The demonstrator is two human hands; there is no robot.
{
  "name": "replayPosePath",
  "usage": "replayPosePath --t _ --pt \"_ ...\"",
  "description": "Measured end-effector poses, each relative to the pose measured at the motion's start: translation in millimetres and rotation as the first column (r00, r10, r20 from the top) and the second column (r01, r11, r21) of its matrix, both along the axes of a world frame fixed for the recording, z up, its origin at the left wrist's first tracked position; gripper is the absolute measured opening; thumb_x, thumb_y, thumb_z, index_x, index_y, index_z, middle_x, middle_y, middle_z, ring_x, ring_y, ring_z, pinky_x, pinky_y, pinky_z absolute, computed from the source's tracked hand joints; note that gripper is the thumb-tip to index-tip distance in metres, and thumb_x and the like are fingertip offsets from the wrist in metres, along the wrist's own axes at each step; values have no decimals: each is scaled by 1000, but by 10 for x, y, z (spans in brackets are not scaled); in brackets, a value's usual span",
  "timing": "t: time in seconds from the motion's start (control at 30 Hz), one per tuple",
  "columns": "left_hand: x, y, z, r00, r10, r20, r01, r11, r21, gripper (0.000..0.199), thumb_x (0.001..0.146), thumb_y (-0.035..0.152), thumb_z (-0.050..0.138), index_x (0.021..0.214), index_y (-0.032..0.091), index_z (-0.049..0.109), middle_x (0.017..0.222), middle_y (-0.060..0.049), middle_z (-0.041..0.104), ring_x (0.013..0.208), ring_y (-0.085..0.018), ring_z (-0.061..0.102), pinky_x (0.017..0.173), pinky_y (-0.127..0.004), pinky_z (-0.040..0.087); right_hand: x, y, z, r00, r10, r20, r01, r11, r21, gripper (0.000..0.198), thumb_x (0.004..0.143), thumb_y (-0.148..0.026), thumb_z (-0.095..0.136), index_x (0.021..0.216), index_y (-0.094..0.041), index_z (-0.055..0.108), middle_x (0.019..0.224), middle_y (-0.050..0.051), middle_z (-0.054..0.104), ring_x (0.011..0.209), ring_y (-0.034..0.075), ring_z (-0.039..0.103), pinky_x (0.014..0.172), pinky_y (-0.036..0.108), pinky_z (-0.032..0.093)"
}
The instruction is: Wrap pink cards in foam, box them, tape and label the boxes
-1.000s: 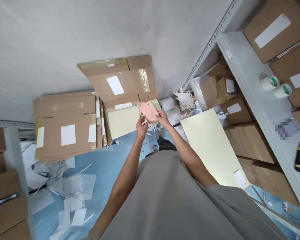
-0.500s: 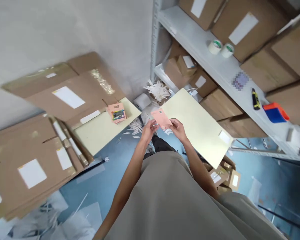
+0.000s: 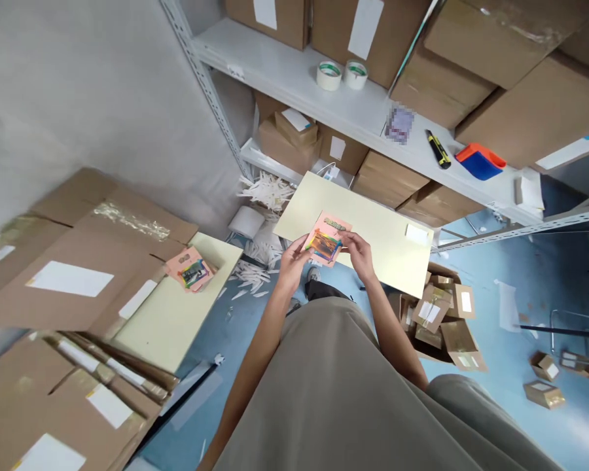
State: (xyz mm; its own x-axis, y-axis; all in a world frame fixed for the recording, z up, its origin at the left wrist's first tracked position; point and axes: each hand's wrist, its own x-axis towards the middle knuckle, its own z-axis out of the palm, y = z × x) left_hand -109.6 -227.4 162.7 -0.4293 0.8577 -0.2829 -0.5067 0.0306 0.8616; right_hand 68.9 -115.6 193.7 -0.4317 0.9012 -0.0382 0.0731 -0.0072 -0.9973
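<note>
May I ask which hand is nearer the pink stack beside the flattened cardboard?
The left hand: it is right of the pink stack; the right hand is farther right.

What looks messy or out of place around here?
White paper strips lie strewn on the blue floor near the white roll, looking spilled rather than stored. The pink printed cards on the cream table at left also sit askew, edges not lined up.

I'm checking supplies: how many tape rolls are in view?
2: the left tape roll and the right tape roll, side by side on the upper shelf. More may be hidden behind boxes.
</note>
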Motion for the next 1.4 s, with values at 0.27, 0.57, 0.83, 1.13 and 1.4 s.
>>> replayPosePath --t 0.27,0.57,0.83,1.13,1.4 --pt "-41 364 220 999 -37 13 38 992 -123 65 72 66 99 113 18 88 118 -12 86 112 -28 78 95 -35 60 -91 300 -125 996 -86 -15 86 995 47 60 97 -77 73 125 -24 78 100 9 83 85 25 77 77 39 66" --pt "30 951 315 968 -66 -241 41 993 -108 65 77 66 95 117 15 89 119 -13 87 109 -31 80 97 -43 66 -376 638 -188 971 -147 191 102 968 228 47 107 -64 62 118 -25 84 139 17 79 130 32 74 110 50 64" --pt "130 1395 223 861 -70 -505 52 997 -49 56 86 51 91 134 24 82 148 -14 77 132 -30 74 110 -45 64 -225 990 -99 987 -138 79 139 990 -7 49 98 -70 70 98 -21 77 76 1 69 68 18 58 64 30 52" --pt "205 1561 144 952 -135 -275 76 974 -214 63 81 76 88 105 17 85 110 -11 86 105 -28 79 97 -39 63 78 1136 -154 972 -161 -168 99 940 -327 64 89 -76 80 124 -23 81 106 8 86 87 25 78 72 36 66" --pt "349 1640 211 926 -91 -365 11 977 -215 56 84 67 88 108 17 89 100 -7 87 94 -25 78 92 -36 64 169 1198 -311 969 -246 -36 236 955 -179 71 96 -77 72 141 -22 78 144 15 80 135 36 76 111 52 67"
